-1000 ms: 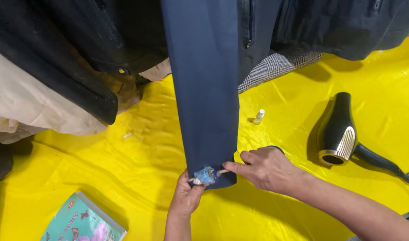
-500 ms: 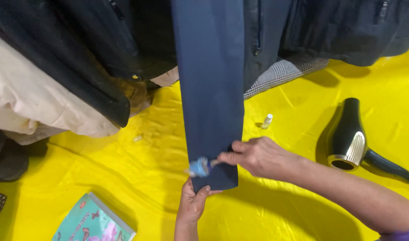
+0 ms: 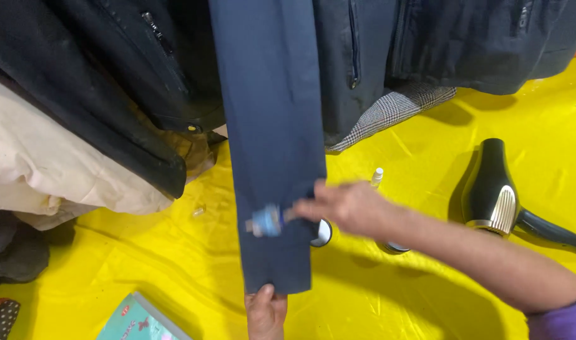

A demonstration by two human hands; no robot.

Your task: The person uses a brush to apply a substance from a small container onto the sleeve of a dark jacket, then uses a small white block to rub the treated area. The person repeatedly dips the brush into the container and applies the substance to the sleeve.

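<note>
A long navy fabric strip (image 3: 272, 126), like a trouser leg or sleeve, hangs down over a yellow sheet (image 3: 143, 264). My left hand (image 3: 266, 311) pinches its bottom hem from below. My right hand (image 3: 347, 208) holds a small brush with a light blue, blurred head (image 3: 267, 220) against the fabric a little above the hem. A small round tin (image 3: 322, 234) lies on the sheet just behind the right hand, partly hidden by the fabric.
Dark jackets (image 3: 143, 69), a beige garment (image 3: 42, 164) and a checked cloth (image 3: 391, 110) hang or lie behind. A black hair dryer (image 3: 492, 195) lies at right, a small white bottle (image 3: 376, 177) near it. A teal patterned box (image 3: 143, 321) sits at bottom left.
My right hand has moved the brush up the navy fabric, away from the hem. My left hand has dropped lower and still grips the hem. The view has tilted down a little.
</note>
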